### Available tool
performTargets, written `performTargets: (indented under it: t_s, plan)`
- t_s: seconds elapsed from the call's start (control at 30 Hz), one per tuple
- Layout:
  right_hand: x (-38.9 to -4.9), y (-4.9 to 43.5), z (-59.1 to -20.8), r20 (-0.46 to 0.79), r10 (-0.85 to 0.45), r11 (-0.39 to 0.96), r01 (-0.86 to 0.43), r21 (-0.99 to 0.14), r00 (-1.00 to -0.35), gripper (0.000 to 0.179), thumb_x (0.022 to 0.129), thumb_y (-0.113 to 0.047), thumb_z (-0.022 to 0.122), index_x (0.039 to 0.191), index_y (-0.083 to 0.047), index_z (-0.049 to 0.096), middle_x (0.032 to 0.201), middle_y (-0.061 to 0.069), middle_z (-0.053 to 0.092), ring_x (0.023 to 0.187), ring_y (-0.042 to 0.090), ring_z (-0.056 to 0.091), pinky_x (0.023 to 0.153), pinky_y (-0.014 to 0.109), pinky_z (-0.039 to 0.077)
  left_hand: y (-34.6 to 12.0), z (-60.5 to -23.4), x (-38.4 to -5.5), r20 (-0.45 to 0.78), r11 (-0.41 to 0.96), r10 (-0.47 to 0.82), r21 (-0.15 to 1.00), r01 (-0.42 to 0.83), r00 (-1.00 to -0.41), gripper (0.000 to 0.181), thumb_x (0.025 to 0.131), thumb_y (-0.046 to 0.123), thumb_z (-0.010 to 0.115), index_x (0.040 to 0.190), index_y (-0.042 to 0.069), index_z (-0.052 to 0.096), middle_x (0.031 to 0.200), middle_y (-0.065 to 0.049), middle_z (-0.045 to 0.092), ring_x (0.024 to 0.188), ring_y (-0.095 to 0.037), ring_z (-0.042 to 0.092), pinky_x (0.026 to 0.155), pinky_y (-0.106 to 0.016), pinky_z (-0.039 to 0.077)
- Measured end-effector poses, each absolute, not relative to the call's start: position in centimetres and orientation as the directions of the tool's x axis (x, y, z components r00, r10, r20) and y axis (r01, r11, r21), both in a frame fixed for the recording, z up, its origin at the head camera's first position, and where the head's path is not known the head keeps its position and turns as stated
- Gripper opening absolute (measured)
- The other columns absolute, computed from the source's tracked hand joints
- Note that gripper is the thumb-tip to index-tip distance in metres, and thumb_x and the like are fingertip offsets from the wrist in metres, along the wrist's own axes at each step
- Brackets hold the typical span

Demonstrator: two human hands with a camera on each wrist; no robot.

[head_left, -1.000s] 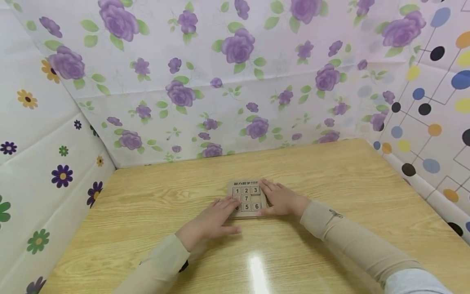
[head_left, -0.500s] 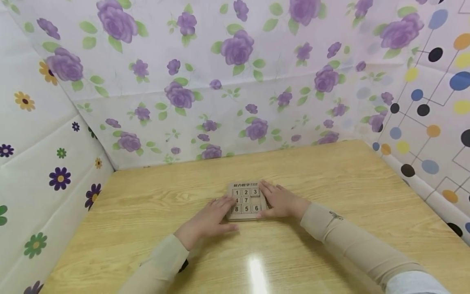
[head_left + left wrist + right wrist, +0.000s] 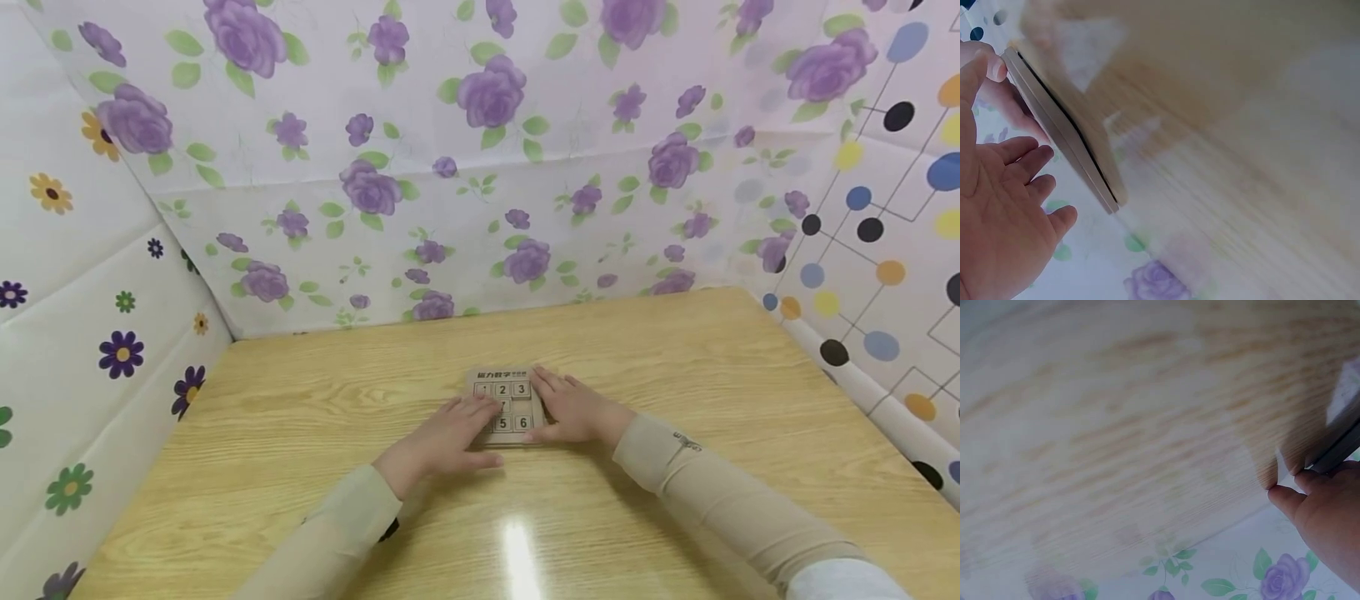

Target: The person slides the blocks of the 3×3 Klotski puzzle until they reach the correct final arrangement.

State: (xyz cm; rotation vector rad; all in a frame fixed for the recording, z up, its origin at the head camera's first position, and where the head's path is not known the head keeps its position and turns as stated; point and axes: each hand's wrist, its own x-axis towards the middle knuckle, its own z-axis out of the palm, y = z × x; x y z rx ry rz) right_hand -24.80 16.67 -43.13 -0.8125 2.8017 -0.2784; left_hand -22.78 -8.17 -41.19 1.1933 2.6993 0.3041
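Observation:
A wooden number slide puzzle [image 3: 522,437] lies flat on the table, with dark Chinese characters along its top. Tiles 1, 2, 3, 5 and 6 show, and a gap stands in the middle row at the right. My left hand [image 3: 450,433] reaches over the board from the left, fingers extended, fingertips at tile 7 [image 3: 506,406] and partly covering it. The tiles at the lower left are hidden beneath that hand. My right hand [image 3: 573,407] holds the board's right side, fingers at the upper corner and thumb at the lower one. The left wrist view shows the board's side edge [image 3: 1060,134].
The wood-grain table [image 3: 337,392] reflects a bright light near its front. Behind it hangs a cloth with purple roses [image 3: 367,187]. Patterned cloths also border the left [image 3: 120,354] and right sides.
My left hand first drew back slightly, uncovering the 4 and 8 tiles, then moved right over the board, its fingertips now at tile 7. The right hand has stayed at the board's side.

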Motion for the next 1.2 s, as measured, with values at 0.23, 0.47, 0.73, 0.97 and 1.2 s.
performTargets:
  t_s: [0.23, 0.47, 0.73, 0.97, 1.2]
  plan:
    - [-24.7, 16.6, -43.0, -0.136, -0.55, 0.825, -0.511, -0.241, -0.824, 0.104, 0.085, -0.067, 0.05, 0.149, 0.006, 0.012, 0.157, 0.023, 0.008, 0.145, 0.036, 0.014, 0.116, 0.056, 0.02, -7.8, -41.3, -22.9, -0.108, 0.673, 0.735, 0.243, 0.699, -0.67, 0.08, 0.088, 0.055, 0.057, 0.147, 0.008, 0.032, 0.153, -0.01, 0.033, 0.145, -0.028, 0.021, 0.118, -0.051, 0.016]
    - [-25.0, 16.7, -43.1, -0.164, -0.533, 0.84, -0.496, -0.22, -0.83, 0.105, 0.085, -0.069, 0.047, 0.151, 0.003, 0.008, 0.158, 0.02, 0.005, 0.146, 0.033, 0.01, 0.117, 0.055, 0.018, -7.5, -41.0, -23.1, -0.118, 0.669, 0.741, 0.217, 0.711, -0.661, 0.084, 0.086, 0.058, 0.058, 0.148, 0.007, 0.031, 0.154, -0.01, 0.032, 0.145, -0.028, 0.022, 0.118, -0.05, 0.018]
    - [-24.8, 16.5, -43.1, -0.15, -0.55, 0.827, -0.51, -0.237, -0.822, 0.104, 0.085, -0.067, 0.049, 0.15, 0.005, 0.01, 0.158, 0.022, 0.007, 0.146, 0.034, 0.012, 0.116, 0.056, 0.019, -6.7, -40.9, -23.0, -0.109, 0.638, 0.767, 0.234, 0.734, -0.632, 0.085, 0.085, 0.057, 0.06, 0.146, 0.005, 0.033, 0.152, -0.012, 0.035, 0.143, -0.031, 0.024, 0.117, -0.052, 0.02]
    - [-24.9, 16.5, -43.2, -0.138, -0.556, 0.823, -0.519, -0.23, -0.82, 0.104, 0.086, -0.067, 0.048, 0.15, 0.005, 0.011, 0.158, 0.022, 0.008, 0.146, 0.034, 0.013, 0.116, 0.056, 0.02, -5.8, -40.9, -23.1, -0.117, 0.632, 0.775, 0.197, 0.75, -0.622, 0.085, 0.085, 0.058, 0.058, 0.147, 0.006, 0.033, 0.153, -0.009, 0.034, 0.144, -0.029, 0.024, 0.118, -0.05, 0.019]
    - [-24.7, 16.5, -42.9, -0.14, -0.558, 0.82, -0.519, -0.24, -0.818, 0.103, 0.086, -0.066, 0.049, 0.149, 0.006, 0.011, 0.158, 0.022, 0.008, 0.146, 0.035, 0.013, 0.115, 0.056, 0.02, -5.1, -40.7, -23.0, -0.149, 0.644, 0.765, 0.2, 0.738, -0.627, 0.084, 0.087, 0.058, 0.056, 0.148, 0.007, 0.031, 0.154, -0.008, 0.032, 0.145, -0.027, 0.021, 0.118, -0.049, 0.019]
